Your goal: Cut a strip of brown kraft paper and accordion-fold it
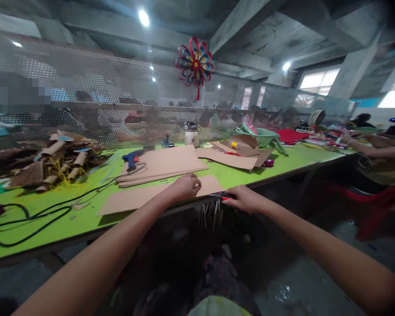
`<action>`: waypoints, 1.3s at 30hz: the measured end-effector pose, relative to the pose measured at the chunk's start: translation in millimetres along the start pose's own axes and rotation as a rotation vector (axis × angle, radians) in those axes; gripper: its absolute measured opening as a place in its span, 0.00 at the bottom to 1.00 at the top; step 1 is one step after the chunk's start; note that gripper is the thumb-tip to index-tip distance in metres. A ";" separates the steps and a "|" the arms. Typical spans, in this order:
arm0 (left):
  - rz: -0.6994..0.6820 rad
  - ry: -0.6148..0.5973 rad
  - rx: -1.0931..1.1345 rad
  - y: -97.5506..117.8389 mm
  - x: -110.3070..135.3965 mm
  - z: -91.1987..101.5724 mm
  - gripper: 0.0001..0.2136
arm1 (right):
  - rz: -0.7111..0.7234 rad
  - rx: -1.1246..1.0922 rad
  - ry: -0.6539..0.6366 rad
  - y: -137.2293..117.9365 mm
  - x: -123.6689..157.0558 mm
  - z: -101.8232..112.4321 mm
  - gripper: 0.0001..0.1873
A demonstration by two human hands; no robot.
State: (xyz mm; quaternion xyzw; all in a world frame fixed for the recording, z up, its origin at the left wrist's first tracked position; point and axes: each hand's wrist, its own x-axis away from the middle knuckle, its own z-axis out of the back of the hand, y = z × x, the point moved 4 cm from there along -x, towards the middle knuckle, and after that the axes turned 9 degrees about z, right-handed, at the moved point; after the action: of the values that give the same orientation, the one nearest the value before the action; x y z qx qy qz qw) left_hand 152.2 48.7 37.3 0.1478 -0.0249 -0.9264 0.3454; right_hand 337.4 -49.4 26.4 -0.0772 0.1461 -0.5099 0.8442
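A long brown card strip [128, 202] lies at the front edge of the green table [85, 224], in the middle of the frame. The left hand [187, 187] is on top of it with bent fingers; I cannot tell if its grip pinches the card. The right hand [245, 199], just right of the middle, has its grip closed around the red and black handles of the scissors [229, 196]. The blades point left, at the strip's right end.

Just behind is a pile of brown card [171, 160], with a blue glue gun [131, 159] at its left. A pale bottle [191, 137] with a dark lid stands behind the pile; any marks on it are too small to read. Right of it sits a green basket [265, 138]. A red paper flower [195, 65] hangs at the top middle.
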 end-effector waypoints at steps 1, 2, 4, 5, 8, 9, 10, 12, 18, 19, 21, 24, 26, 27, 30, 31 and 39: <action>-0.019 0.022 -0.013 0.4 7.1 6.6 0.15 | -0.005 0.002 -0.005 1.7 1.2 0.4 0.17; -0.029 0.034 -0.021 -0.6 15.0 12.8 0.15 | -0.008 0.000 -0.015 3.5 2.1 0.2 0.17; -0.032 0.018 -0.018 -6.9 32.3 22.1 0.16 | -0.001 -0.009 -0.035 7.0 2.8 -1.8 0.18; -0.031 0.000 -0.009 -11.4 41.1 25.0 0.16 | 0.004 -0.009 -0.041 8.6 2.7 -2.9 0.18; -0.026 -0.012 0.007 -25.9 64.0 28.4 0.16 | 0.016 0.004 -0.045 11.1 1.7 -5.2 0.18; -0.026 0.001 0.014 -29.8 69.5 27.8 0.16 | 0.023 0.007 -0.047 10.8 1.5 -5.4 0.18; -0.024 0.019 0.018 -33.0 73.6 26.4 0.16 | 0.032 0.007 -0.049 10.0 1.4 -5.4 0.18; -0.018 0.052 0.018 -37.3 77.7 21.7 0.17 | 0.055 0.003 -0.052 7.2 1.5 -4.8 0.18; -0.037 0.082 0.001 -40.1 76.3 10.3 0.18 | 0.088 0.007 -0.056 2.7 -1.4 -5.2 0.17; -0.043 0.083 0.001 -40.2 76.4 10.1 0.17 | 0.087 0.006 -0.063 3.0 -2.2 -5.9 0.17; -0.049 0.085 -0.007 -40.5 76.9 10.3 0.17 | 0.088 0.002 -0.068 3.3 -3.2 -6.9 0.18; -0.044 0.077 -0.035 -40.8 77.5 10.5 0.18 | 0.099 -0.015 -0.061 2.9 -0.9 -7.2 0.18; -0.034 0.066 -0.046 -40.9 77.3 10.4 0.18 | 0.109 -0.041 -0.063 2.6 3.5 -6.7 0.18; -0.029 0.063 -0.048 -40.8 77.1 10.5 0.18 | 0.113 -0.055 -0.063 2.6 6.1 -6.2 0.18; -0.026 0.057 -0.049 -40.2 76.9 11.1 0.18 | 0.117 -0.079 -0.058 2.9 11.6 -4.5 0.19; -0.028 0.055 -0.050 -39.9 76.9 11.3 0.18 | 0.115 -0.080 -0.057 2.4 11.6 -4.3 0.19; -0.033 0.056 -0.041 -41.1 77.3 10.6 0.18 | 0.132 -0.008 -0.036 -20.6 -14.5 -11.3 0.16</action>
State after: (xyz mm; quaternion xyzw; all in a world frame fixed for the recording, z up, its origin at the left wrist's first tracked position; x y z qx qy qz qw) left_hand 67.7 29.3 21.5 0.1668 0.0064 -0.9278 0.3335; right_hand 310.1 -46.0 23.9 -0.0798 0.1376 -0.4511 0.8782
